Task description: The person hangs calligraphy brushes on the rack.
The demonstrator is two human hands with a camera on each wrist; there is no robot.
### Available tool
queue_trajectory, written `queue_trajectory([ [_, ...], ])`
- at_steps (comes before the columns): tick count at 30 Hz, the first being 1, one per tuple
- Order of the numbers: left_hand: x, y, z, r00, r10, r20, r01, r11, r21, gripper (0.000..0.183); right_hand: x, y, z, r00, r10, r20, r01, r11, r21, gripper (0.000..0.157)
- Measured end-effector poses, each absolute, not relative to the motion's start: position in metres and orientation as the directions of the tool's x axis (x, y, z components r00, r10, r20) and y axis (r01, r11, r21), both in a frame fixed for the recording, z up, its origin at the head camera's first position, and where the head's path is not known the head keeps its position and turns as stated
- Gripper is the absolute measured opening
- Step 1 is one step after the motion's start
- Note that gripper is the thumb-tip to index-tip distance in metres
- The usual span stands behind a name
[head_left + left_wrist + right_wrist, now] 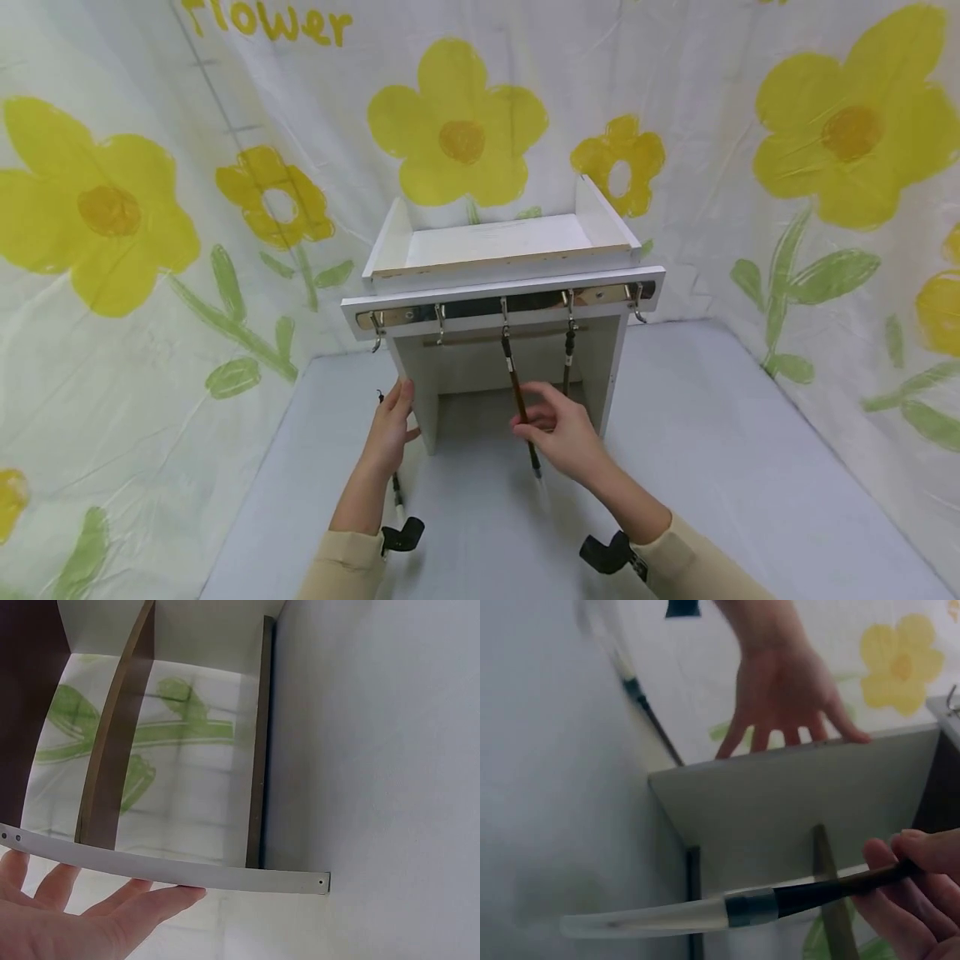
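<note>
A writing brush [514, 379] hangs by its loop from the middle hook on the rail of a small white shelf [498, 277]. My right hand [566, 433] pinches its dark brown handle between thumb and fingers. In the right wrist view the brush's pale tip [667, 919] points left, inside a clear cover. My left hand [390, 429] rests against the shelf's left side panel [802, 791], its fingers spread and straight in the right wrist view. The left wrist view shows its fingertips [184, 896] touching the panel's edge.
Another brush [567, 367] hangs one hook to the right, partly behind my right hand. A further brush [649, 716] stands or lies left of the shelf. Bare hooks [440, 323] show on the rail. A flower-painted sheet [480, 100] covers the wall behind the grey-white table [690, 433].
</note>
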State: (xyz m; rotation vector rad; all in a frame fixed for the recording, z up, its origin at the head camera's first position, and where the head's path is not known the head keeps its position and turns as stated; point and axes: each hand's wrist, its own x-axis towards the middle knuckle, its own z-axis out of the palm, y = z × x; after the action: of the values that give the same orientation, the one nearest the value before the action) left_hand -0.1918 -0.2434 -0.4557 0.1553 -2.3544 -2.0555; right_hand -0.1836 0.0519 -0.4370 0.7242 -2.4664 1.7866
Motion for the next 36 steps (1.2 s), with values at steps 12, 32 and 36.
queue_trajectory([
  [12, -0.194, -0.244, -0.461, -0.994, -0.077, -0.077, -0.086, 0.125, 0.988, 0.086, -0.198, 0.036, -0.45, -0.902, -0.363, 0.235, -0.338, 0.253, -0.907, 0.046],
  [32, -0.196, -0.247, -0.46, -0.994, -0.08, -0.069, -0.078, 0.112, 0.991, 0.085, -0.183, 0.049, -0.436, -0.84, -0.275, 0.469, -0.534, 0.257, -0.806, 0.075],
  [36, -0.196, -0.246, -0.459, -0.995, -0.073, -0.072, -0.08, 0.11, 0.991, 0.083, -0.173, 0.057, -0.426, -0.823, -0.261, 0.505, -0.562, 0.243, -0.79, 0.073],
])
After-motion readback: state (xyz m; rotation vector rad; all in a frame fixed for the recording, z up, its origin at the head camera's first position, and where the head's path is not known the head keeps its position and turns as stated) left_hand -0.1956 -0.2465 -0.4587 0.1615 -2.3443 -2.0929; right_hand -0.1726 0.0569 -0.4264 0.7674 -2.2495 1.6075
